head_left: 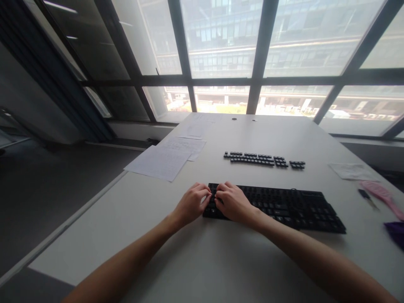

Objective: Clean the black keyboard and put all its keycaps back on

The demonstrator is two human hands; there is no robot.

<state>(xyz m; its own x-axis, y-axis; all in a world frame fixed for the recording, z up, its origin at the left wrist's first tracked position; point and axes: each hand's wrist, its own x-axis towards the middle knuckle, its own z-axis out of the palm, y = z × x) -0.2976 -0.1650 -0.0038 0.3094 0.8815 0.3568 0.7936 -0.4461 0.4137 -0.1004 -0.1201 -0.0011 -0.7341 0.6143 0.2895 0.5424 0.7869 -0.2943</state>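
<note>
A person's two bare hands meet over the left end of a black computer keyboard (287, 206), which lies slightly slanted on a white desk (202, 261) from the center to the lower right of the frame. The left hand (193, 202) is at the keyboard's left edge, fingers curled in toward the thumb. The right hand (233, 202) is just beside it, over the keys, its fingers bent down and close together. The fingertips are partly hidden, so whether either hand pinches anything cannot be told. Above the keyboard, right of center, loose black keycaps (252, 160) sit in neat rows, apart from it. Handwritten paper sheets (160, 160) overlap left of center. At the right edge are a pale sheet (353, 171), a pink paddle-shaped object (377, 190), a small black-ended tool (364, 194) and something purple (396, 232). Large windows (221, 42) fill the top.
</note>
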